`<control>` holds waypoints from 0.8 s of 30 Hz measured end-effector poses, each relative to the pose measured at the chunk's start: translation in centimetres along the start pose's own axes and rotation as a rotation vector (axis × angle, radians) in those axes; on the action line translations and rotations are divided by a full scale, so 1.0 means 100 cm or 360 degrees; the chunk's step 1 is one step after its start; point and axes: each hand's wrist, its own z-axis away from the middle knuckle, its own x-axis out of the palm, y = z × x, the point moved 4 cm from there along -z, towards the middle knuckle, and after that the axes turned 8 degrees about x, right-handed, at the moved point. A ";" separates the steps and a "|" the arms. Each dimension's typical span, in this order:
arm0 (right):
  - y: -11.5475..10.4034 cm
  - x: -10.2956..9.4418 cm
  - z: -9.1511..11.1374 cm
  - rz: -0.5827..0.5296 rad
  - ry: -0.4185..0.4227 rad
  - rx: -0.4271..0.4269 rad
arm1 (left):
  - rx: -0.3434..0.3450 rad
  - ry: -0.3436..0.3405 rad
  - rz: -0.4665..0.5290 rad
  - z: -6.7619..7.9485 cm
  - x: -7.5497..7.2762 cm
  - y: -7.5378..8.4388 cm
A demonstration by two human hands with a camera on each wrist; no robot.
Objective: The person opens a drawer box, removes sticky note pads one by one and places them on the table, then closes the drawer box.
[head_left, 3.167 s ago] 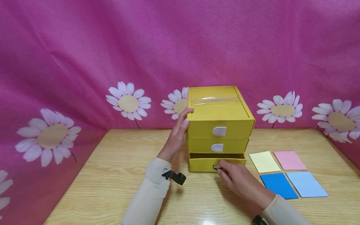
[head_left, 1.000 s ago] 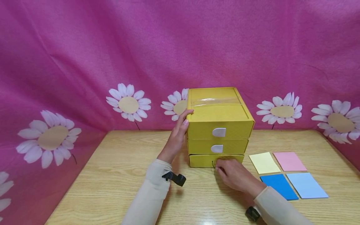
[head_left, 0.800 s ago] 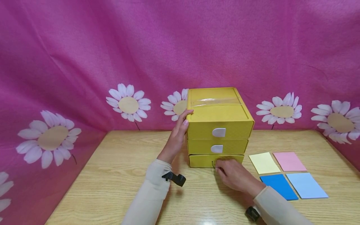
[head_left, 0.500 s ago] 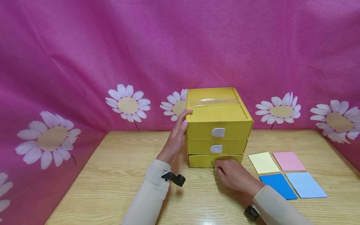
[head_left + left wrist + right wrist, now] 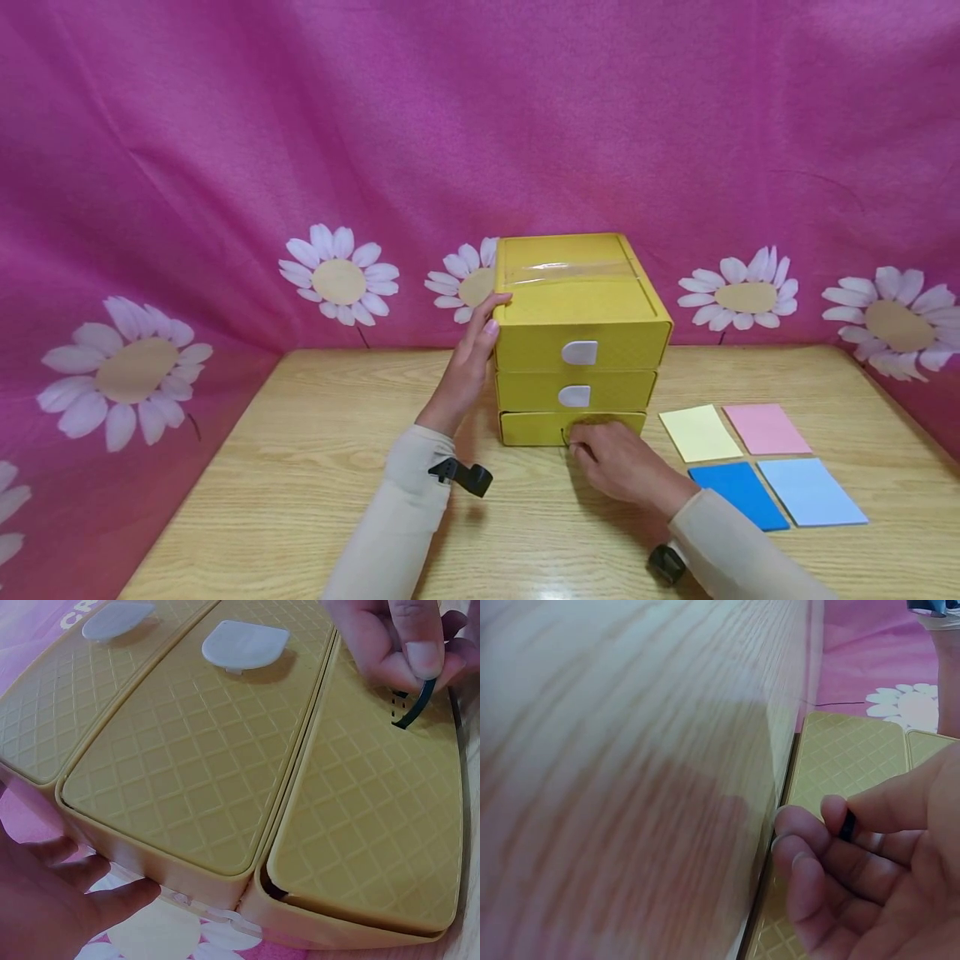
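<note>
A yellow three-drawer box [image 5: 570, 300] stands upright on the table, clear tape across its top. Its upper two drawers bear white tab handles [image 5: 580, 352]. The bottom drawer [image 5: 528, 429] is almost fully in; the left wrist view shows a narrow gap at its edge. My right hand [image 5: 626, 467] pinches the black strap pull [image 5: 418, 705] on that drawer, between thumb and finger. My left hand [image 5: 462, 371] rests against the box's left side, fingers extended, one fingertip on the top edge. The drawer's inside is hidden.
Right of the box, sticky-note pads lie on the wooden table [image 5: 300, 500]: pale yellow [image 5: 701, 433], pink [image 5: 767, 429], dark blue [image 5: 738, 496] and light blue [image 5: 812, 492]. A pink cloth [image 5: 480, 117] with printed daisies hangs behind and along the sides.
The bottom drawer, partly pulled out 3.2 s ago, has slid back in, my right hand moving with it. Over the last second both hands stay nearly still.
</note>
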 end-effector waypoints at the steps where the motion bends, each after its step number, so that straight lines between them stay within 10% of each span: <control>1: 0.000 0.000 0.000 0.0001 -0.0003 0.0003 | 0.0002 -0.0001 0.0001 0.000 0.000 0.000; 24: 0.003 0.001 -0.004 -0.0029 -0.0008 0.0032 | 0.0017 -0.0009 0.0035 -0.001 -0.001 -0.001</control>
